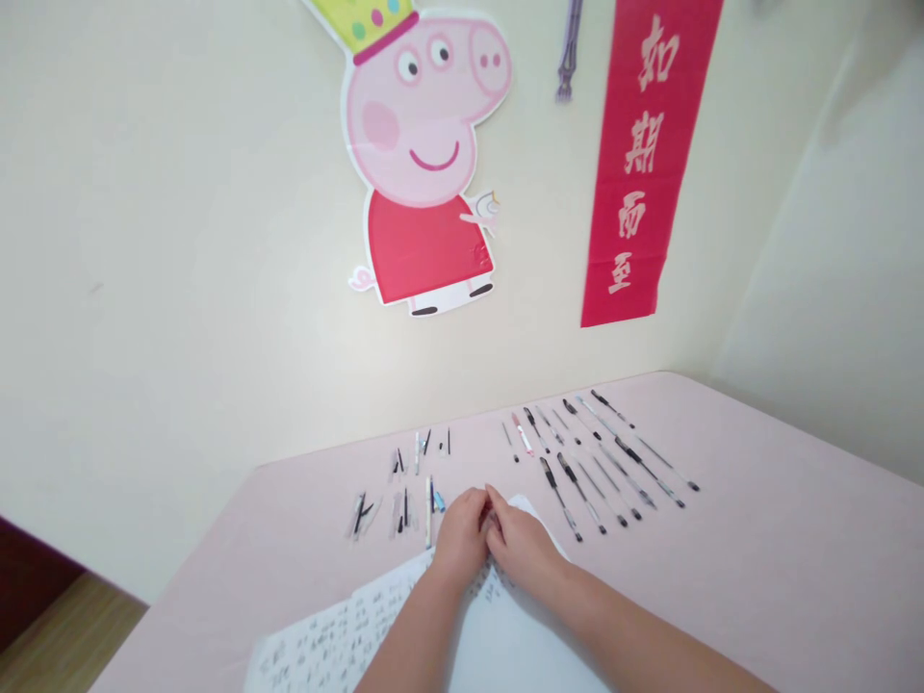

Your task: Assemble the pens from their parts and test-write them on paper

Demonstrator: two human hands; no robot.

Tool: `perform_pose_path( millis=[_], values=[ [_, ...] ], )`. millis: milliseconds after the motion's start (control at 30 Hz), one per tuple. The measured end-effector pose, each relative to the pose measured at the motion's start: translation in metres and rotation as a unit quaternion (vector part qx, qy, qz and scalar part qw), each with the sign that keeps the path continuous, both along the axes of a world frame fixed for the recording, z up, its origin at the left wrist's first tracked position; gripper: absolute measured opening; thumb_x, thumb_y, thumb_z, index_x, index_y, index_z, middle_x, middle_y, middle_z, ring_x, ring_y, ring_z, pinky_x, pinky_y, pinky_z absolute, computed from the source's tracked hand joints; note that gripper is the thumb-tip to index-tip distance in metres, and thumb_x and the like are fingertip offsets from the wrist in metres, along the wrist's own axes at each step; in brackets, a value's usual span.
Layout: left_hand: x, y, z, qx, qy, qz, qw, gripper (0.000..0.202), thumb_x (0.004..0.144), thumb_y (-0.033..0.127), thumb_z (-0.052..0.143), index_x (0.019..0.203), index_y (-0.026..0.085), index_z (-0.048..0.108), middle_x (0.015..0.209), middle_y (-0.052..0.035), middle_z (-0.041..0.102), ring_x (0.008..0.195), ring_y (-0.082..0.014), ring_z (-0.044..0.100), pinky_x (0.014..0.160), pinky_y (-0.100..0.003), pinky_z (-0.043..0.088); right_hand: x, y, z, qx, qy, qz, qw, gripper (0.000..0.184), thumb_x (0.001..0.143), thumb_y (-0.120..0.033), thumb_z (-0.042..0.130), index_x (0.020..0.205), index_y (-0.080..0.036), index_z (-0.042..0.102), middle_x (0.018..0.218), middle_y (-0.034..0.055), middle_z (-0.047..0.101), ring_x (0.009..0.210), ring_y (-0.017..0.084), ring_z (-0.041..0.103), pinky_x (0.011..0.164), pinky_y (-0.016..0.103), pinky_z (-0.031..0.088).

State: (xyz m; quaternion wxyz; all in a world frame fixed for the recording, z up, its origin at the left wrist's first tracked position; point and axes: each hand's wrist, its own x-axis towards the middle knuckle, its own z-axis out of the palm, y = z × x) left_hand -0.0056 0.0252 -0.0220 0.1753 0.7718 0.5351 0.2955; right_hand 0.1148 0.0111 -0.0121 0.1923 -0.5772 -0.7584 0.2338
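Note:
My left hand (pixel 463 531) and my right hand (pixel 521 545) meet over the papers, fingertips touching and fingers curled inward. Whatever may lie between them is hidden by the hands. Under my left forearm lies a sheet covered in handwriting (pixel 339 630). A mostly blank white sheet (pixel 526 640) is beneath my right forearm, with a few written marks near the hands. Just left of my left hand are a slim white pen (pixel 428 525) and a small blue cap (pixel 440 501).
Several pens and refills, among them a black-gripped pen (pixel 579 491) and a pink-and-white pen (pixel 523 435), lie in two rows at right. Small groups of pen parts (pixel 359 515) lie at left. The pink table (pixel 780 558) meets a wall with a cartoon pig cutout (pixel 429 245) and red banner (pixel 606 231).

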Motion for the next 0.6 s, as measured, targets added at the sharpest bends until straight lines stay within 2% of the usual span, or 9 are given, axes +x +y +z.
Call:
perform_pose_path(
  millis=[300, 467, 600],
  values=[
    [-0.001, -0.001, 0.003, -0.011, 0.015, 0.004, 1.000, 0.017, 0.081, 0.016, 0.041, 0.082, 0.018, 0.058, 0.082, -0.0055, 0.061, 0.081, -0.0180, 0.054, 0.075, -0.030, 0.040, 0.002, 0.002, -0.006, 0.022, -0.027, 0.017, 0.999, 0.058, 0.081, -0.018, 0.035, 0.139, -0.012, 0.030, 0.108, 0.0137, 0.065, 0.095, 0.023, 0.061, 0.078, 0.030, 0.042],
    [-0.004, -0.002, 0.014, 0.003, 0.056, 0.006, 0.998, 0.021, 0.078, 0.011, 0.042, 0.082, 0.018, 0.061, 0.084, -0.0055, 0.061, 0.083, -0.0178, 0.055, 0.077, -0.029, 0.039, 0.002, 0.003, -0.008, 0.023, -0.023, 0.006, 0.999, 0.059, 0.080, -0.015, 0.037, 0.138, -0.012, 0.031, 0.105, 0.0126, 0.066, 0.094, 0.022, 0.061, 0.078, 0.028, 0.041],
    [-0.017, 0.001, 0.026, 0.024, 0.077, 0.084, 0.993, 0.022, 0.078, 0.009, 0.042, 0.087, 0.016, 0.060, 0.090, -0.0062, 0.061, 0.089, -0.0175, 0.054, 0.081, -0.028, 0.038, 0.002, 0.005, -0.010, 0.022, -0.021, 0.003, 1.000, 0.057, 0.080, -0.014, 0.037, 0.137, -0.013, 0.033, 0.101, 0.0117, 0.067, 0.091, 0.021, 0.062, 0.075, 0.026, 0.041]
  ],
)
